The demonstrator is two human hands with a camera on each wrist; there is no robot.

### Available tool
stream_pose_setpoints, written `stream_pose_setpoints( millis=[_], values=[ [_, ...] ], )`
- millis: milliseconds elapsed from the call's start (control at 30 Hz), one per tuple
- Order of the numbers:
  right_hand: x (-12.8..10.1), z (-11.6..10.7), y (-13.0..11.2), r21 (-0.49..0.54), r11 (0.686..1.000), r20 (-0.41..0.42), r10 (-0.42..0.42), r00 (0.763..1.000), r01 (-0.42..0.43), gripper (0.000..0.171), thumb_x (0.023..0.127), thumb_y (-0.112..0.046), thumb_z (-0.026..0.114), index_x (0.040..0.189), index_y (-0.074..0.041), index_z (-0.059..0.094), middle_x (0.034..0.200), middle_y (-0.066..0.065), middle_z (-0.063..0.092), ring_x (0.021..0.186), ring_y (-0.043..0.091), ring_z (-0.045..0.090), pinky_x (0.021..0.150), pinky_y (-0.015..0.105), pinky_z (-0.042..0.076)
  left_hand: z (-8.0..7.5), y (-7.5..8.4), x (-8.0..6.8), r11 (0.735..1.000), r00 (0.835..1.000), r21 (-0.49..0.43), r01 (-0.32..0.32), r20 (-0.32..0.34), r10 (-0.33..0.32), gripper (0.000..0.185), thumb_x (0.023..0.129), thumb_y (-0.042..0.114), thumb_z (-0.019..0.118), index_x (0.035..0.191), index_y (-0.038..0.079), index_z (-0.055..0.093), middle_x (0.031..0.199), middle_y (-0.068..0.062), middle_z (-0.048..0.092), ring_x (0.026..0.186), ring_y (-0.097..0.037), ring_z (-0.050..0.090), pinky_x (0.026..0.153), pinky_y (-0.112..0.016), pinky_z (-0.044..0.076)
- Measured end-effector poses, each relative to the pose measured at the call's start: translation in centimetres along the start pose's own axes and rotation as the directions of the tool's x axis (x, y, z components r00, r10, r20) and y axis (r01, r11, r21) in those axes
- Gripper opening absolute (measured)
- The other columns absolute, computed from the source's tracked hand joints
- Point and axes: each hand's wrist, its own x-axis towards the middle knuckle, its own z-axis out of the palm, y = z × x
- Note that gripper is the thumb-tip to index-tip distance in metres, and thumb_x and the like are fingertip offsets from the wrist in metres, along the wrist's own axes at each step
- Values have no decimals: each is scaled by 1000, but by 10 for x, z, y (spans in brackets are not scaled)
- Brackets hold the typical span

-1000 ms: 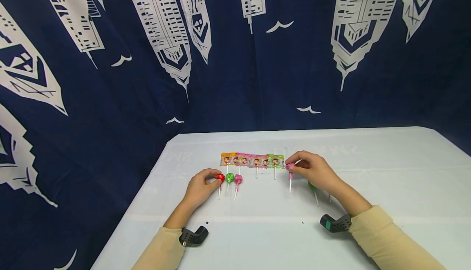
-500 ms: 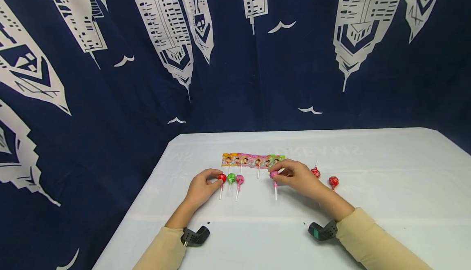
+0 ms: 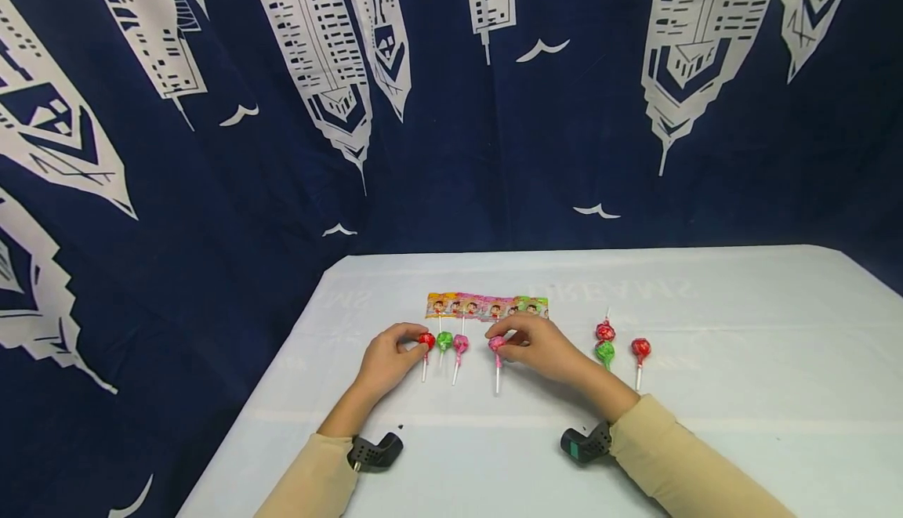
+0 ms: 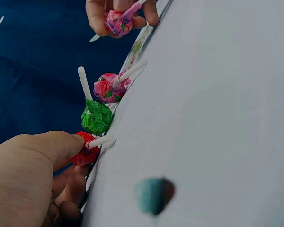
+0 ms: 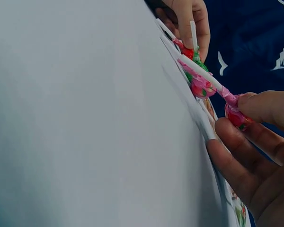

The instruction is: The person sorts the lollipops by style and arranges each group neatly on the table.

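Note:
My left hand (image 3: pixel 388 360) pinches a red lollipop (image 4: pixel 87 150) by its wrapped head at the left end of a short row. Beside it lie a green lollipop (image 4: pixel 97 117) and a pink lollipop (image 4: pixel 110 88), their white sticks toward me in the head view. Just right of that row, my right hand (image 3: pixel 539 348) holds another pink lollipop (image 5: pixel 236 115) between thumb and fingers, its stick pointing toward me. Behind both hands lies a line of flat, colourful wrapped lollipops (image 3: pixel 469 306), partly covered by the right hand.
On the right of the white table (image 3: pixel 741 330) lie a red lollipop (image 3: pixel 604 331) with a green lollipop (image 3: pixel 604 352) against it, and a separate red lollipop (image 3: pixel 640 348). A dark blue printed curtain (image 3: pixel 451 150) hangs behind the table.
My right hand has moved left with the pink lollipop, from the far end of the flat line to near the short row. The lollipops on the right are uncovered. My left hand stays put.

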Motion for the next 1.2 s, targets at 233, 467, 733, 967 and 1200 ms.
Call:
stream_pose_setpoints(
  millis=[233,467,733,967,1200],
  values=[
    [6,9,-3,82,996,7,36,999,-36,21,87,-11,69,107,-7,69,114,10,64,78,16,62,61,24,54,0,0,1,1000,1000,13,2,-6,-2,23,82,25,74,104,21,70,98,2,69,57,-9,47,49,-22,37],
    [14,20,-5,0,996,-40,85,996,-85,17,86,-14,70,103,-13,70,110,5,66,69,10,61,62,25,51,0,0,0,1000,1000,18,-8,-3,8,23,83,23,74,105,20,70,98,1,69,56,-9,47,48,-23,37],
    [15,26,-8,-133,979,-120,139,983,-155,17,82,-21,73,99,-23,71,103,-4,70,78,9,60,71,30,47,0,2,1,1000,1000,10,-5,0,5,23,83,22,74,105,19,70,99,0,69,56,-10,47,48,-23,36],
    [13,31,-9,-199,956,-171,182,968,-215,18,80,-28,75,97,-30,71,96,-10,70,76,6,59,64,28,44,1,1,1,1000,1000,21,3,-2,-3,23,82,24,74,105,21,70,99,2,69,56,-9,47,48,-23,36],
    [14,37,-11,-226,943,-201,200,959,-244,18,78,-30,77,95,-32,71,93,-11,70,71,3,57,58,27,41,0,1,1,1000,1000,20,-2,-2,2,23,83,24,73,106,21,70,100,1,69,56,-9,48,48,-23,37]
  ],
)
